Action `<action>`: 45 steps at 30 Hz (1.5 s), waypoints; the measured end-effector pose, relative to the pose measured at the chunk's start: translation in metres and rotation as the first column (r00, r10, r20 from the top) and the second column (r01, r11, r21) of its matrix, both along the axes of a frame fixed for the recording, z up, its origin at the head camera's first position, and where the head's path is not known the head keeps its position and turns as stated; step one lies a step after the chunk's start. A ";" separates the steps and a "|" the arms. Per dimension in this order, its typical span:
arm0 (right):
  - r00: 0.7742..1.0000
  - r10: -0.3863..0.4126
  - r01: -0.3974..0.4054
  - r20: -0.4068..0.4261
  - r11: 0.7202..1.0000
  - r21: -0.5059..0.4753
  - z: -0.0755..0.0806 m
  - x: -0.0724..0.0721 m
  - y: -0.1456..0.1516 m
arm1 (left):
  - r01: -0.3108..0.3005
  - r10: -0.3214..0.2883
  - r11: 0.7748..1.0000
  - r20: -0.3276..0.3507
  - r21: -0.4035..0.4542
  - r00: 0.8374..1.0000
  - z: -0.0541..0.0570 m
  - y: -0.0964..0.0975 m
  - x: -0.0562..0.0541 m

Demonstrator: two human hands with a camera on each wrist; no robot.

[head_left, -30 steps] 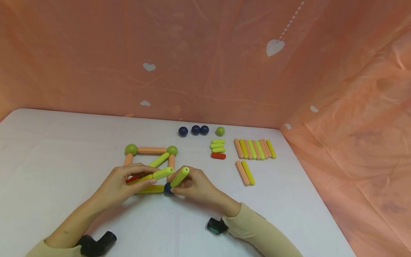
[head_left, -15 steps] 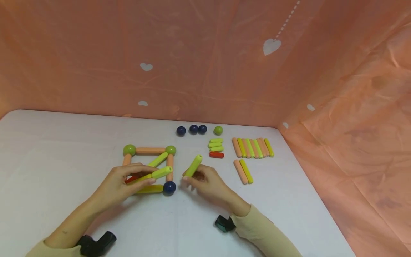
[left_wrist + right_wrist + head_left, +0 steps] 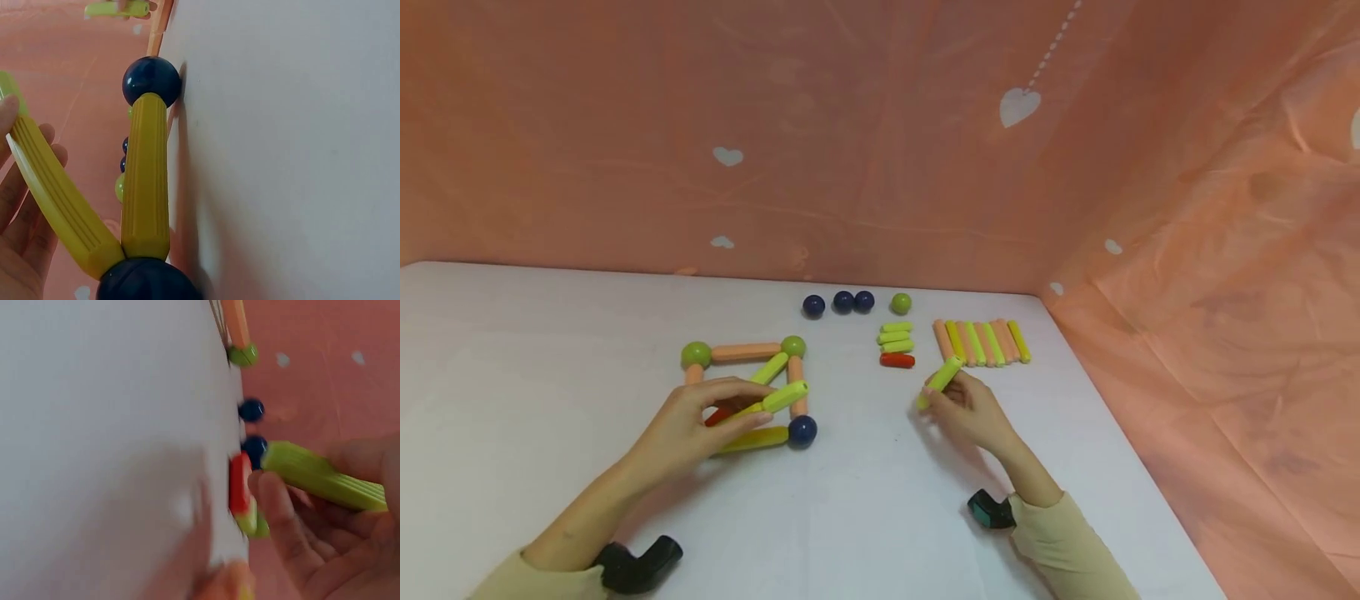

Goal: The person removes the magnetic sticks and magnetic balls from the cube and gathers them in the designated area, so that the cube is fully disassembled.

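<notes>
My left hand pinches a yellow building stick near its join with a short lime-green stick. The yellow stick slants up from a dark blue ball. From that ball a second yellow stick runs to another blue ball. Peach sticks and green balls make up the frame's far side; my left hand hides part of it, including most of a red stick. Off to the right, my right hand holds a lime-green stick between thumb and fingers, above the table.
Loose blue balls and a green ball lie along the back. Short lime-green sticks and a red stick lie before them. A row of peach, yellow and green sticks is at right. Heart-patterned cloth hangs behind.
My right hand has carried the lime-green stick away from the near-right blue ball, rightward to near the stick row. My left hand keeps its grip almost in place.
</notes>
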State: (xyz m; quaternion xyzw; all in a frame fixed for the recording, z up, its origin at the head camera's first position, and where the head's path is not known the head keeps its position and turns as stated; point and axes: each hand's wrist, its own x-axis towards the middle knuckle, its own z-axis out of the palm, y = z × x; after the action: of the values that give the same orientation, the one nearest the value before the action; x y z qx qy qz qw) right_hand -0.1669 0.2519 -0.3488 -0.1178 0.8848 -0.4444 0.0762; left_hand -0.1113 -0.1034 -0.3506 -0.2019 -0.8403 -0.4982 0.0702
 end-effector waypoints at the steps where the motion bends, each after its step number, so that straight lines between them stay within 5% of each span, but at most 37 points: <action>1: 1.000 -0.030 0.030 -0.001 0.999 0.024 0.002 0.000 0.005 | -0.003 0.003 1.000 0.009 0.000 1.000 0.000 0.001 0.000; 5: 0.987 -0.163 0.161 0.004 0.982 0.100 0.011 -0.004 0.023 | -0.011 0.011 1.000 0.038 0.002 0.999 -0.001 0.000 0.001; 9: 0.978 -0.210 0.209 -0.015 0.962 0.176 0.013 -0.010 0.042 | -0.022 0.024 0.999 0.052 -0.027 0.998 -0.004 -0.004 0.002; 15: 0.972 -0.236 0.225 0.008 0.936 0.269 0.012 -0.016 0.062 | -0.017 0.023 0.997 0.077 -0.082 0.997 -0.010 -0.016 0.004; 24: 0.976 -0.196 0.156 0.096 0.935 0.318 0.005 -0.018 0.066 | -0.013 0.037 0.991 0.175 -0.136 0.984 -0.016 -0.040 0.010; 33: 0.983 -0.180 0.152 0.048 0.924 0.350 0.006 -0.016 0.062 | -0.049 0.078 0.975 0.124 -0.218 0.989 -0.019 -0.056 0.013; 36: 0.983 -0.176 0.186 -0.060 0.933 0.307 0.007 -0.013 0.052 | -0.040 0.066 0.976 0.112 -0.215 0.992 -0.020 -0.059 0.013; 39: 0.986 -0.113 0.136 -0.122 0.970 0.200 0.009 -0.011 0.031 | -0.035 0.058 0.979 0.107 -0.201 0.993 -0.021 -0.059 0.013; 42: 0.995 -0.027 0.033 -0.093 0.997 0.063 0.011 -0.011 0.006 | -0.042 0.064 0.980 0.106 -0.195 0.992 -0.021 -0.058 0.013; 45: 0.997 0.071 -0.073 -0.028 0.995 -0.065 0.012 -0.011 -0.017 | -0.047 0.069 0.981 0.112 -0.188 0.991 -0.021 -0.055 0.013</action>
State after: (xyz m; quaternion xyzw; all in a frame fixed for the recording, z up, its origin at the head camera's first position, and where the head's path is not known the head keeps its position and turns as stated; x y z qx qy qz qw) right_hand -0.1776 0.2345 -0.3367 -0.1577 0.8658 -0.4687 0.0770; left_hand -0.0984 -0.1587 -0.3718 -0.1534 -0.8911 -0.4269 0.0160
